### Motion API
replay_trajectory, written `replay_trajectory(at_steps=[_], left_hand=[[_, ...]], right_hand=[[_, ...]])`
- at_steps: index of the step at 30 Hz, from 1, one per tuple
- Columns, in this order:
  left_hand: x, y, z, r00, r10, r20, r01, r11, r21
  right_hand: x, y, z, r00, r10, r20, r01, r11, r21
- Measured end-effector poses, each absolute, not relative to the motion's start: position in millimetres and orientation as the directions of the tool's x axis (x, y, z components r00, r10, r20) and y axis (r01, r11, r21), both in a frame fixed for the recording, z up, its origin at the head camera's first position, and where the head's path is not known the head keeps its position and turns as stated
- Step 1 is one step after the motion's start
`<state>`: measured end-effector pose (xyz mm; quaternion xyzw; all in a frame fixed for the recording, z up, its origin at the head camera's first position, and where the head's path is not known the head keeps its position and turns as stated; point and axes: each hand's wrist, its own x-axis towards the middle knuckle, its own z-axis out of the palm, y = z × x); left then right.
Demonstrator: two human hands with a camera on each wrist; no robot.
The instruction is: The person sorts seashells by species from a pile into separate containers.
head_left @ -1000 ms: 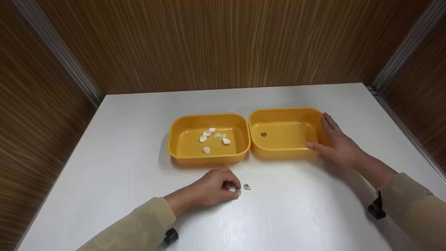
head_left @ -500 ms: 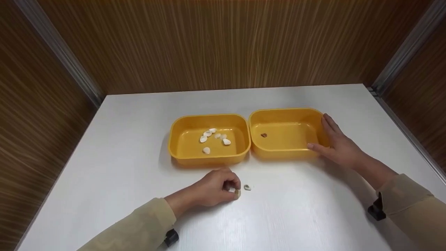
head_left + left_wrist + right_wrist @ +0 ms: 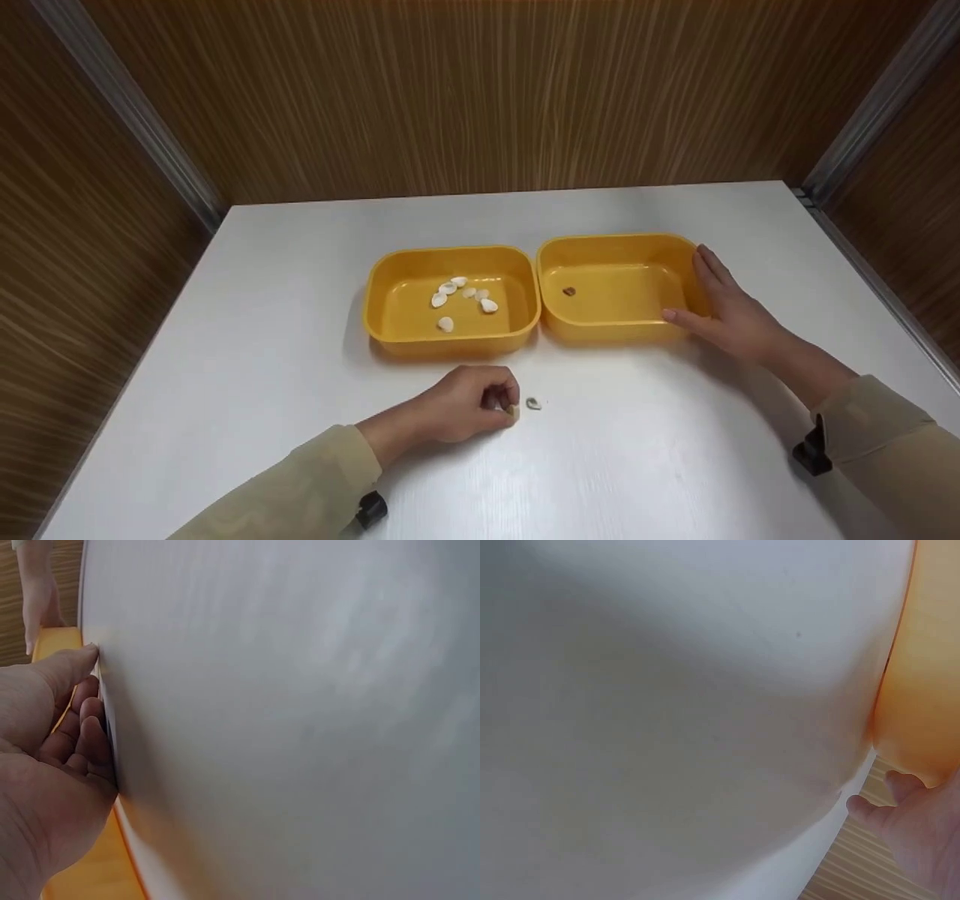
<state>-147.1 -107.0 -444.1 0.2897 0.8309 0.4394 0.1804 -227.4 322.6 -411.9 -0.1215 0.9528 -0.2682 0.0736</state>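
Between thumb and forefinger, my left hand (image 3: 469,405) pinches a small pale shell (image 3: 514,412) just above or on the white table; the fingers cover most of it. Right beside those fingertips lies a small grey-green and white shell (image 3: 533,403). My right hand (image 3: 731,311) rests against the right end of the right yellow bin (image 3: 607,323), fingers fairly straight along its side and thumb by the front rim. Inside that bin is one small brown shell (image 3: 569,292). Several white shells (image 3: 448,288) lie spread in the left yellow bin (image 3: 442,347).
The two bins stand side by side, almost touching, on the white table (image 3: 247,337). Behind the table rises a wood-grain panel (image 3: 495,97), with more panels at both sides. In the left wrist view, the left hand (image 3: 60,735) is close to a yellow bin wall (image 3: 94,870).
The left hand stays in nearly the same place, shifting its fingers slightly over the pinched shell, which shows less now. The right hand and the bins hold still.
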Motion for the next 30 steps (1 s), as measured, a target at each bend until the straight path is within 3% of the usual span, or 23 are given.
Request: replay_trajectory(at_steps=[16,30], left_hand=[[-150,-106,-440,-0.766,0.642,-0.044,0.324,0.444,0.835],[-151,-107,-431,-0.766,0.637,-0.090,0.249,0.423,0.871]], right_hand=[[-230,321,-408,-0.958,-0.274,-0.083,-0.194,0.834,-0.516],[-226,322,-411,-0.957,-0.280,-0.079,-0.199,0.829,-0.522]])
